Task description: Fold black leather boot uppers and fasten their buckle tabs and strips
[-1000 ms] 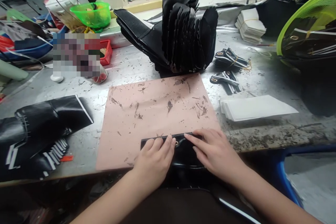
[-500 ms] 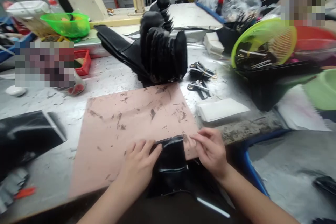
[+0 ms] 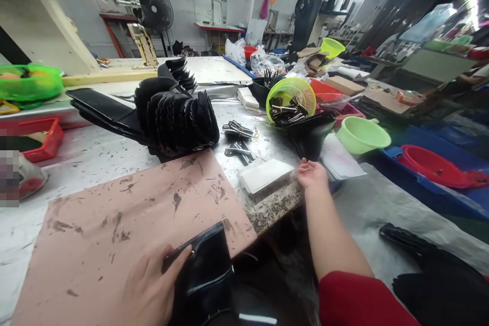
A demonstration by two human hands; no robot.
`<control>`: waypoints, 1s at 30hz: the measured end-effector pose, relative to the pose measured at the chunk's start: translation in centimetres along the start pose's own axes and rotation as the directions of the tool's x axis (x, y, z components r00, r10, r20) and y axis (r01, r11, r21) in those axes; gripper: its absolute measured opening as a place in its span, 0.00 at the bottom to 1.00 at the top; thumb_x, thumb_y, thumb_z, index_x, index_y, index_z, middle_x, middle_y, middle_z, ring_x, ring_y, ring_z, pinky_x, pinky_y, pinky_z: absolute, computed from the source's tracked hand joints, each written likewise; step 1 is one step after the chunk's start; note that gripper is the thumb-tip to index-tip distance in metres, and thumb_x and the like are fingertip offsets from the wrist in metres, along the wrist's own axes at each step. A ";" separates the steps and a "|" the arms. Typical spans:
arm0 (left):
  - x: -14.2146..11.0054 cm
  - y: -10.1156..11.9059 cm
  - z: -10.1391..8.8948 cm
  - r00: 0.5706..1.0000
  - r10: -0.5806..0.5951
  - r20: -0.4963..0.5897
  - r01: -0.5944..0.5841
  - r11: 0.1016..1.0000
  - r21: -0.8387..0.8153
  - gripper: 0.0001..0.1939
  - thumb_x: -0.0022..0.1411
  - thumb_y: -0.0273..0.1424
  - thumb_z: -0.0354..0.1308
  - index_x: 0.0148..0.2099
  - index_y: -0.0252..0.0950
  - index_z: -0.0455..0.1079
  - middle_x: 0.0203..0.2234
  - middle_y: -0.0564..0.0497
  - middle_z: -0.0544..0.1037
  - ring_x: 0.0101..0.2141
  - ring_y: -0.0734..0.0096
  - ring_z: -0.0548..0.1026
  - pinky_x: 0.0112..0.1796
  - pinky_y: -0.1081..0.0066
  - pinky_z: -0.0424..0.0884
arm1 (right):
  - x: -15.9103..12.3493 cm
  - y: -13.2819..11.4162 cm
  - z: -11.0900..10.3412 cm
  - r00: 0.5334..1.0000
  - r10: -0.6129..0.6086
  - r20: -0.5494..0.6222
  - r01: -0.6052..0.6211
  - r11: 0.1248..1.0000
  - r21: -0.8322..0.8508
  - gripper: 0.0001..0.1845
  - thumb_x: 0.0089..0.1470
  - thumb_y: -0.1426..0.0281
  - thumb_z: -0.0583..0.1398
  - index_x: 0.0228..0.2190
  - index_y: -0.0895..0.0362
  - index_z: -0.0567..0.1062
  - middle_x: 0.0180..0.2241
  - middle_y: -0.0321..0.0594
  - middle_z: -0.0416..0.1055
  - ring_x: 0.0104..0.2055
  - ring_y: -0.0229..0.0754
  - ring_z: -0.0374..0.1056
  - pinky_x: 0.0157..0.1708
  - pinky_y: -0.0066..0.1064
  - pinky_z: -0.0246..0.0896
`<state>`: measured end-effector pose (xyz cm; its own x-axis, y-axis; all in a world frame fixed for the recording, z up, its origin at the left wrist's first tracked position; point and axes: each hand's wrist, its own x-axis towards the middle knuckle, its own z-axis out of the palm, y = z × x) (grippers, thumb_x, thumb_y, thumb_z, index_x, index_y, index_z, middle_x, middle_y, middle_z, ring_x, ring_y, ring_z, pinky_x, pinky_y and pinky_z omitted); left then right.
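My left hand (image 3: 155,280) lies at the lower middle, its thumb and fingers closed on the upper left edge of a glossy black leather-like piece (image 3: 208,260). A small gold-coloured ring shows near the thumb tip. That piece lies partly on the pink cutting sheet (image 3: 153,209) and hangs over the table's front edge. My right hand (image 3: 312,175) is stretched out to the right, fingers curled, at the lower end of a dark hanging black sheet (image 3: 309,137). What its fingers hold, if anything, is hidden. Beside it lies a stack of white paper pieces (image 3: 265,175).
A stack of folded black pieces (image 3: 178,117) stands behind the pink sheet. Bundled black straps with metal hooks (image 3: 239,131) lie right of it. A yellow-green basket (image 3: 296,92) holds more straps. Further right are a pale green basin (image 3: 362,135) and a red basin (image 3: 435,163).
My right hand has moved from beside the black piece, forward and right to the hanging black sheet. My left hand stays on the piece. The view has turned right and up.
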<state>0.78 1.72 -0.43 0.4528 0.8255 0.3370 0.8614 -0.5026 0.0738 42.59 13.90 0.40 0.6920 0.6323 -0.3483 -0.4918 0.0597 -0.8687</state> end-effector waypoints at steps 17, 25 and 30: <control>0.0 -0.1 -0.2 0.987 0.081 -0.140 -0.073 0.995 0.066 0.20 0.56 0.24 0.44 0.45 0.45 0.70 0.35 0.50 0.72 0.36 0.70 0.71 0.35 0.74 0.68 | 4.0 -6.7 11.5 0.714 -0.198 0.671 0.534 -0.466 -0.706 0.16 0.49 0.78 0.52 0.40 0.63 0.72 0.44 0.54 0.68 0.50 0.51 0.61 0.50 0.44 0.50; 0.6 0.1 -0.9 0.977 0.124 -0.171 -0.114 0.991 0.068 0.20 0.55 0.22 0.44 0.44 0.44 0.71 0.33 0.50 0.73 0.34 0.71 0.72 0.34 0.75 0.69 | 5.3 -8.2 11.6 0.842 -0.025 0.538 0.412 -0.614 -0.673 0.09 0.38 0.75 0.61 0.28 0.61 0.76 0.33 0.51 0.72 0.39 0.51 0.67 0.40 0.43 0.58; 0.4 0.1 -0.8 0.978 0.121 -0.168 -0.113 0.992 0.052 0.21 0.54 0.21 0.45 0.44 0.43 0.71 0.34 0.49 0.73 0.35 0.71 0.72 0.34 0.75 0.68 | 3.8 -10.6 8.4 0.810 -0.142 0.568 0.358 -0.647 -0.673 0.13 0.47 0.74 0.54 0.35 0.63 0.75 0.39 0.54 0.70 0.41 0.53 0.66 0.38 0.41 0.58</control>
<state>0.80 1.77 0.47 0.5083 0.7041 0.4959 0.8152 -0.5791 -0.0134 46.03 22.15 11.19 0.3304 0.9429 0.0417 0.9218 -0.3318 0.2005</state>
